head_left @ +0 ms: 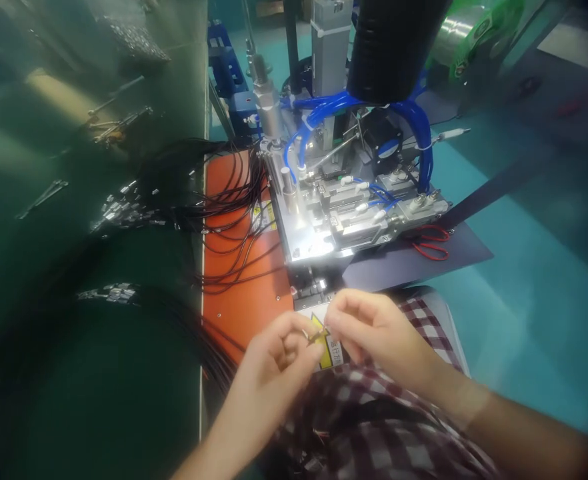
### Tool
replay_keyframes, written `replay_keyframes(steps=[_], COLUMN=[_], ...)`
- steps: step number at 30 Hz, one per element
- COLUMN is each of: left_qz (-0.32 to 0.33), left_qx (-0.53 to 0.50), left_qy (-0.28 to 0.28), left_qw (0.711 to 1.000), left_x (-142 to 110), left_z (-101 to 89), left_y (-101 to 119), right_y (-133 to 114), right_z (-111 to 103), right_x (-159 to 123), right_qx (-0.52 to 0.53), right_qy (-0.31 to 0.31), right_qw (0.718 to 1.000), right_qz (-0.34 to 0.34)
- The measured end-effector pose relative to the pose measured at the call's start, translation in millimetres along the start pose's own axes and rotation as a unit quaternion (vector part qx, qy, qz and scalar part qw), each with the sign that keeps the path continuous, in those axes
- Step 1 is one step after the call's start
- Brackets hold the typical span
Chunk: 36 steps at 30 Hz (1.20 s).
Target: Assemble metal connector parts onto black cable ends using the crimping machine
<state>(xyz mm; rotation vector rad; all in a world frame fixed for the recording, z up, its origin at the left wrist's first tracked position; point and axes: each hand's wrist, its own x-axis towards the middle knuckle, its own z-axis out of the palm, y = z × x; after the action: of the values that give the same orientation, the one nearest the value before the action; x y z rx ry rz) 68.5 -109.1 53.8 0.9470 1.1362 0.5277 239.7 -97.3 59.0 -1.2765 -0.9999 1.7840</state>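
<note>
Close together above the machine's front edge, my two hands meet fingertip to fingertip. My left hand (279,360) is closed in a pinch, thumb and index finger on a small, thin piece (318,336) that is too small to name. From the other side, my right hand (367,327) pinches at the same piece, its fingers curled and hiding that end. Just behind and below them lies a white label with a yellow arrow (321,357). Beyond stands a metal machine (319,240) with slides, cylinders and blue air tubes (334,107).
Several black cables (234,200) run over the orange plate (249,307) onto the dark green table (139,400). Bundles of silvery cable ends (114,292) lie there. Red-handled scissors (431,243) rest right of the machine. A thick black tube (394,53) hangs above.
</note>
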Motion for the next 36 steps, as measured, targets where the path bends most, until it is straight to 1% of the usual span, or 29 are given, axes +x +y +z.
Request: replay_keyframes(steps=[3, 9, 18, 21, 23, 25, 27, 30, 33, 35, 36], left_qz=[-0.007, -0.02, -0.032, -0.038, -0.043, -0.048, -0.051, -0.051, -0.029, -0.01, -0.002], left_qx=[-0.002, -0.038, -0.045, -0.041, -0.039, -0.041, -0.047, -0.037, 0.011, 0.039, 0.047], left_qy=[0.019, -0.005, 0.001, 0.011, 0.017, 0.02, 0.026, 0.036, 0.057, 0.069, 0.072], left_qw=[1.0, 0.999, 0.998, 0.998, 0.998, 0.998, 0.997, 0.997, 0.998, 0.997, 0.996], left_x=[0.6, 3.9, 5.3, 4.6, 4.3, 4.1, 4.0, 3.2, 1.2, -0.4, -1.0], left_z=[-0.1, -5.1, -3.7, -2.4, -1.2, 0.2, 1.7, 3.6, 4.5, 4.8, 5.1], left_y=[-2.0, -8.6, -9.3, -8.0, -6.6, -5.0, -3.9, -4.3, -7.5, -10.6, -12.3], right_y=[-2.2, 5.1, 12.1, 13.9, 15.4, 16.5, 16.4, 14.4, 15.0, 19.1, 22.3], right_z=[0.4, 1.2, -1.0, -3.3, -5.8, -8.3, -9.9, -10.3, -10.9, -13.3, -15.0], right_x=[5.6, 12.4, 13.5, 13.5, 13.1, 12.4, 11.3, 9.3, 7.5, 6.3, 5.6], right_qx=[0.005, -0.007, -0.042, -0.072, -0.109, -0.159, -0.213, -0.271, -0.309, -0.354, -0.387], right_qy=[-0.003, 0.003, 0.008, 0.027, 0.046, 0.063, 0.065, 0.046, 0.034, 0.038, 0.045], right_qw=[1.0, 1.0, 0.999, 0.997, 0.992, 0.98, 0.961, 0.935, 0.91, 0.876, 0.851], right_qz=[0.007, -0.004, -0.02, -0.03, -0.054, -0.103, -0.162, -0.225, -0.275, -0.325, -0.352])
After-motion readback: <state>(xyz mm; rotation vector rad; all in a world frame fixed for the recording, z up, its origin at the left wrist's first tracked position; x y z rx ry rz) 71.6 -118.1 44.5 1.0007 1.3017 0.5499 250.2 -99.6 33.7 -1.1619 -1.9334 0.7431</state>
